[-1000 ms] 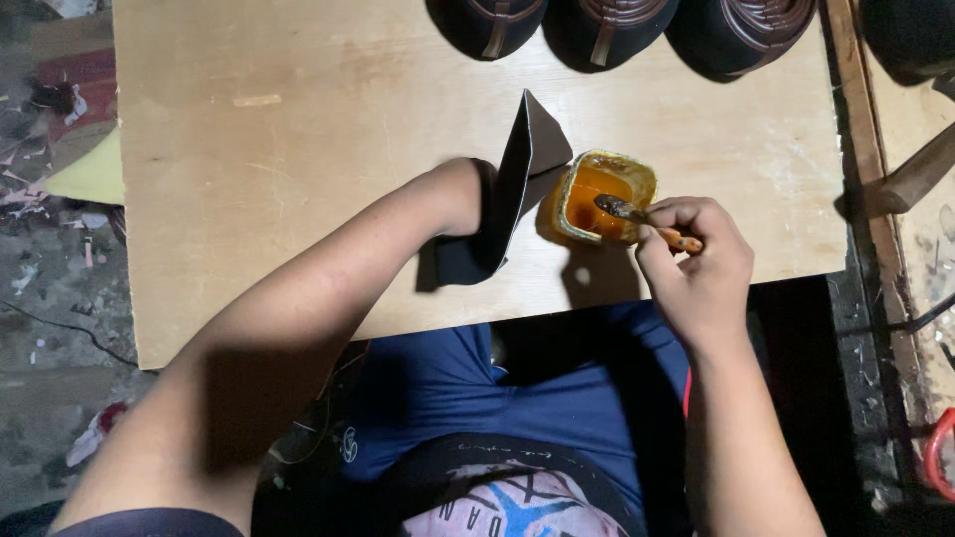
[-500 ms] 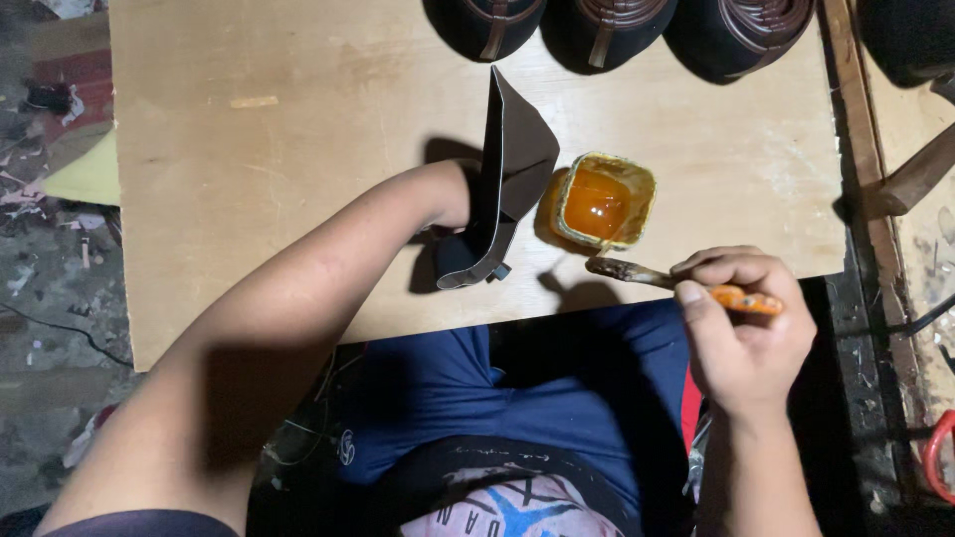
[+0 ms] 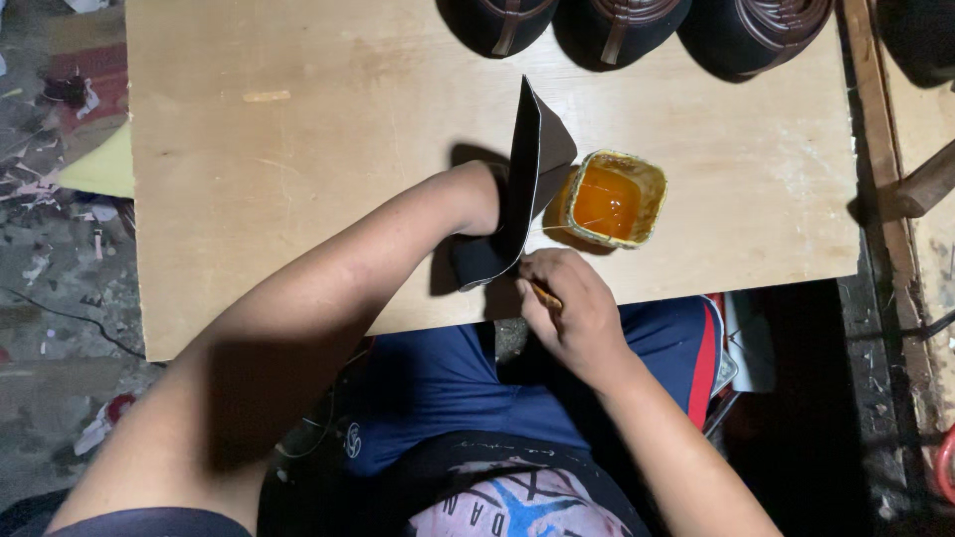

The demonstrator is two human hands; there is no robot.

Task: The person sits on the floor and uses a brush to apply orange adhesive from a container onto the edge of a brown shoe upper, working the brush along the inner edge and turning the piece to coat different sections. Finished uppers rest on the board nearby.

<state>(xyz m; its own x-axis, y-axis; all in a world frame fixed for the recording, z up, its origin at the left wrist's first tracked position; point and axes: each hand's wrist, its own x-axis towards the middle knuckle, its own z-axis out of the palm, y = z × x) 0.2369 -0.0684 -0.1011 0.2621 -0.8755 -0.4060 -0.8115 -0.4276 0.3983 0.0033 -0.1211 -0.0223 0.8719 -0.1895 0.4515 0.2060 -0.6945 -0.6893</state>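
Right hand [image 3: 567,313], closed around a small brush with an orange handle [image 3: 545,294], of which only a short stretch shows between the fingers; the bristle end lies hidden against the lower edge of the dark sheet [image 3: 517,199]. Left hand [image 3: 477,199], largely concealed behind that sheet; it appears to grip and prop the sheet from the back, though how the fingers stand cannot be told. The dark sheet, a stiff leather-like piece, stands on edge near the front of the worktop [image 3: 298,149], its upper corner tilted toward the far side and its lower end curling flat by the right hand.

Just beside the sheet, to its right, sits an open square tub of orange adhesive [image 3: 609,199], its rim smeared. A thin strand of the liquid seems to run between tub and sheet. Along the far edge of the worktop stand three dark rounded forms with brown straps [image 3: 617,20]. Below the worktop are blue shorts [image 3: 448,388] and a littered floor [image 3: 50,249].

Risks, as judged: the upright sheet may flop onto the open tub if the left hand's support slackens; the trailing strand may smear the worktop or the sheet's face; the tub, close to the working elbow, could be tipped by a sideways sweep of the brush.
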